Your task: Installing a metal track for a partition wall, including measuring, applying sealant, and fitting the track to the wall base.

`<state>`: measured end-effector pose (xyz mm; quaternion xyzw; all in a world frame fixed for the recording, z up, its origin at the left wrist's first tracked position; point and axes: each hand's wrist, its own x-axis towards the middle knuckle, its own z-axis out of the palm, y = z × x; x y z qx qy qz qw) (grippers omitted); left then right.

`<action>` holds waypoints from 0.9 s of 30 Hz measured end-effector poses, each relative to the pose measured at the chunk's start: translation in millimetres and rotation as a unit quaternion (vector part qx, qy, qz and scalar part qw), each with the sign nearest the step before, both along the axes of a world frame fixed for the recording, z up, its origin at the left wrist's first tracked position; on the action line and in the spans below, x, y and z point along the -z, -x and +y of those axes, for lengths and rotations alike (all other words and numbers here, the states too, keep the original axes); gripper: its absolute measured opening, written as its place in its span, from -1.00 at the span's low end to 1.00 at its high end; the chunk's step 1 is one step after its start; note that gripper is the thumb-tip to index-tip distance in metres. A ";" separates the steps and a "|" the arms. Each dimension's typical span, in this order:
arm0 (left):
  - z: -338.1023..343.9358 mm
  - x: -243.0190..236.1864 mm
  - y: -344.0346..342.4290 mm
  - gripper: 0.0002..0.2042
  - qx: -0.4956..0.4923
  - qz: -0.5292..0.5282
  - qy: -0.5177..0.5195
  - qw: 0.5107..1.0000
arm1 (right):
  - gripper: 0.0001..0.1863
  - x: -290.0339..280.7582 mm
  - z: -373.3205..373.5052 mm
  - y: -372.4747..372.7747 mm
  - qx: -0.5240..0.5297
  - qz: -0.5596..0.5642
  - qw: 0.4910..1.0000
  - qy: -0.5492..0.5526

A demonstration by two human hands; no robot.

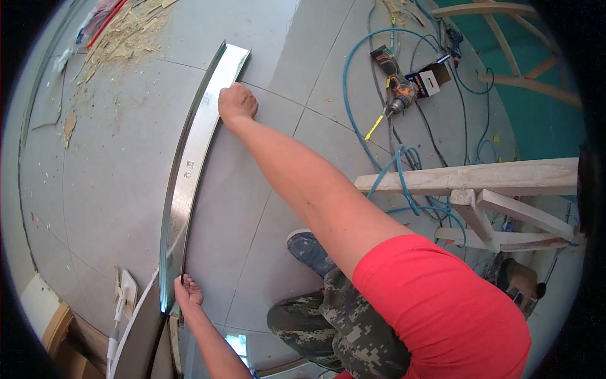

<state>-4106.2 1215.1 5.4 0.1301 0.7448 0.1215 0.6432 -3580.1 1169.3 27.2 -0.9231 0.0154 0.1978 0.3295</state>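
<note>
A long, shiny metal channel (197, 142) runs from the upper middle down to the lower left, low over the grey tiled floor. My right hand (238, 102) is closed in a fist around its right edge near the far end. Farther down, my left hand (189, 292) has its fingers curled on the same edge near the close end. The fingertips of both hands are partly hidden against the metal. Dark side walls show along the channel's left side. My shoe (309, 251) is on the floor to the right of it.
A power drill (402, 95) lies among cables, a small box (432, 79) and a blue hose (349, 63). At right stands a wooden trestle (467, 177). Wood shavings (129, 41) litter the far left. A white long-handled tool (126, 290) leans beside panels at lower left.
</note>
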 end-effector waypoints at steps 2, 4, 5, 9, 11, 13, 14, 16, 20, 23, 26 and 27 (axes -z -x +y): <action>-4.1 -1.4 -10.5 -0.88 -0.002 0.006 -0.002 1.000 | -0.66 1.0 -3.9 -5.9 0.005 -0.008 1.000 0.006; -6.4 -2.1 -16.4 -0.86 -0.007 0.001 -0.014 1.000 | -0.67 1.4 -4.9 -10.4 0.007 -0.015 1.000 0.009; -6.0 -2.7 -16.1 -0.86 -0.009 0.002 -0.015 1.000 | -0.67 1.8 -2.9 -10.7 -0.002 -0.010 1.000 0.011; -4.3 -24.9 -3.0 -0.93 -0.048 0.030 -0.066 0.996 | -0.65 19.9 29.9 17.2 -0.053 0.034 0.997 0.053; -15.2 -17.5 -28.7 -0.93 0.065 -0.035 -0.052 0.996 | -0.66 81.6 0.2 7.0 -0.072 -0.088 0.992 0.049; -3.8 -19.7 17.7 -0.89 0.029 -0.072 -0.073 0.994 | -0.65 46.7 3.9 17.0 -0.303 0.086 0.937 0.149; -13.3 -12.4 -37.2 -0.87 -0.022 -0.049 -0.076 0.996 | -0.67 73.4 -28.0 -39.2 -0.353 -0.068 0.917 0.170; -13.4 1.2 -63.2 -0.83 -0.066 -0.089 -0.043 0.993 | -0.71 108.9 -49.6 -132.3 -0.500 -0.330 0.726 0.339; -19.2 -37.1 -5.9 -0.79 -0.115 -0.013 -0.036 0.993 | -0.65 131.8 -12.3 -97.7 -0.414 -0.189 0.816 0.357; -32.1 -45.4 16.6 -0.78 -0.173 0.012 -0.101 0.980 | -0.59 139.8 -19.2 -154.1 -0.428 -0.244 0.777 0.392; -56.3 -26.5 100.9 -0.80 -0.239 0.113 -0.230 0.936 | -0.47 146.8 -9.6 -122.5 -0.325 -0.084 0.893 0.300; -59.3 -18.1 112.6 -0.80 -0.245 0.112 -0.226 0.936 | -0.40 147.5 -13.4 -133.7 -0.254 -0.061 0.933 0.249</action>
